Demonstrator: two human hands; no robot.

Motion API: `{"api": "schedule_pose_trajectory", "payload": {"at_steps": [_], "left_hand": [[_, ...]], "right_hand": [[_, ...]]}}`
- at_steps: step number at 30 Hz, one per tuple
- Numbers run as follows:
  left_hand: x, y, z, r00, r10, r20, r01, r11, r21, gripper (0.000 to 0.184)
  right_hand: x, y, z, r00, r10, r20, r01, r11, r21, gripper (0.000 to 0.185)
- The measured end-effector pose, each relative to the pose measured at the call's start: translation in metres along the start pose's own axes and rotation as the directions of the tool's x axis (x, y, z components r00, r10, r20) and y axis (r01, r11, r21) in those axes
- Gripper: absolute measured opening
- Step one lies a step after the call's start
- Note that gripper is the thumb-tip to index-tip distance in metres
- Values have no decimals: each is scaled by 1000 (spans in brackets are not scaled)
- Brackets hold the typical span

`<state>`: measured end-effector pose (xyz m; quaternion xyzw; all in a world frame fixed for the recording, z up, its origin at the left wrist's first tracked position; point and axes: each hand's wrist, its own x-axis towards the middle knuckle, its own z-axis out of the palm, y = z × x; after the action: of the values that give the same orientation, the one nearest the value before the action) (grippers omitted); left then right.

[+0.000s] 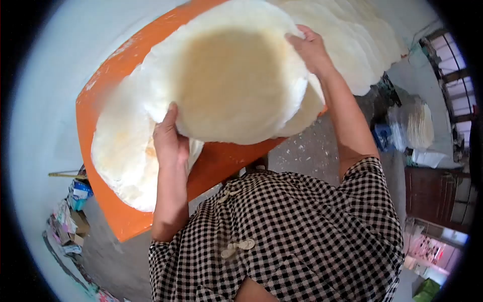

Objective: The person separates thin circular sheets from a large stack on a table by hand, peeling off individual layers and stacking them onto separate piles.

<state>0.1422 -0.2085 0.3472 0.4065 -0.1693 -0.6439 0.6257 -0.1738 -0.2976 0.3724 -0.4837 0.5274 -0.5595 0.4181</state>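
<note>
A large, thin, round off-white sheet [231, 85], like a flatbread or rice paper, is held up and tilted over an orange table. Its middle lies in shadow while the edges are bright. My left hand [171, 138] pinches its lower left edge, thumb on the near face. At its upper right edge, my right hand [309, 48] grips it between thumb and fingers. More round sheets [121, 151] lie in a pile on the table at the left, partly behind the left hand. Part of another sheet [304, 113] shows beneath the held one.
The orange table [226, 161] stands against a pale wall. Many overlapping sheets [347, 45] are spread at the upper right. Plastic-wrapped stacks [417, 126] are at the right, near a barred window [450, 60]. Boxes and bags [75, 219] clutter the floor at left.
</note>
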Motion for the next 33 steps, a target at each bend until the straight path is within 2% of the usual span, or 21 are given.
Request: {"api": "schedule_pose_trajectory", "payload": {"at_steps": [1, 3, 5, 6, 7, 8, 9, 11, 14, 17, 18, 21, 22, 25, 28, 29, 30, 31, 32, 33], "left_hand": [[5, -10, 2, 999, 19, 32, -19, 1000, -14, 31], [19, -34, -3, 994, -90, 55, 93, 993, -70, 27], [29, -59, -10, 971, -238, 19, 238, 971, 12, 29], [38, -75, -14, 948, -306, -88, 313, 947, 72, 30], [46, -93, -25, 910, -362, -203, 390, 913, 122, 31], [58, -111, -54, 916, -400, 6, 390, 897, 206, 33], [64, -121, -72, 887, -453, 87, 443, 890, 110, 35], [64, -117, -73, 919, -395, -6, 391, 906, 162, 39], [68, -112, -85, 896, -440, 54, 421, 883, 207, 41], [61, -107, -85, 915, -403, -16, 395, 887, 240, 43], [59, -104, -81, 911, -402, -86, 410, 872, 266, 43], [65, -108, -98, 904, -428, 2, 414, 875, 250, 44], [68, -110, -102, 910, -413, -39, 406, 867, 289, 44], [56, -102, -99, 913, -404, -56, 401, 861, 313, 43], [47, -92, -96, 891, -429, -150, 453, 814, 364, 40], [43, -90, -98, 956, -237, -174, 294, 785, 546, 40], [38, -86, -102, 987, -34, -158, 137, 692, 709, 40], [35, -82, -104, 982, 179, -56, -54, 559, 828, 41], [32, -77, -105, 923, 382, 48, -195, 355, 914, 41], [26, -64, -90, 896, 412, 165, -279, 233, 932, 45]], "right_hand": [[-8, -7, -9, 996, 26, -82, -29, 999, -36, 40], [-9, 13, -37, 986, 92, -136, -92, 996, 13, 42], [-22, 40, -41, 952, 155, -265, -169, 985, -31, 39], [-27, 58, -42, 928, 186, -323, -212, 976, -45, 38], [-30, 89, -46, 916, 268, -299, -293, 955, -41, 36], [-29, 126, -53, 896, 351, -272, -374, 927, -39, 34], [-28, 145, -58, 872, 425, -245, -447, 894, -38, 33], [-29, 146, -55, 889, 397, -229, -411, 912, -17, 31], [-39, 141, -49, 870, 446, -210, -442, 894, 71, 28], [-36, 147, -44, 866, 451, -218, -426, 892, 152, 27], [-37, 147, -41, 866, 446, -227, -413, 893, 178, 27], [-35, 144, -35, 854, 447, -268, -392, 889, 235, 27], [-34, 141, -34, 877, 426, -222, -381, 898, 220, 29], [-23, 157, -34, 911, 342, -231, -331, 940, 87, 31], [-20, 168, -37, 953, 192, -232, -250, 934, -254, 23], [-20, 169, -38, 954, 73, -292, -213, 850, -482, 27], [-30, 146, -28, 946, -59, -318, -184, 710, -679, 31], [-39, 124, -16, 931, -191, -311, -170, 526, -833, 36], [-43, 107, -4, 926, -303, -224, -91, 397, -913, 48], [-40, 109, 9, 921, -376, -101, 43, 358, -933, 49]]}}
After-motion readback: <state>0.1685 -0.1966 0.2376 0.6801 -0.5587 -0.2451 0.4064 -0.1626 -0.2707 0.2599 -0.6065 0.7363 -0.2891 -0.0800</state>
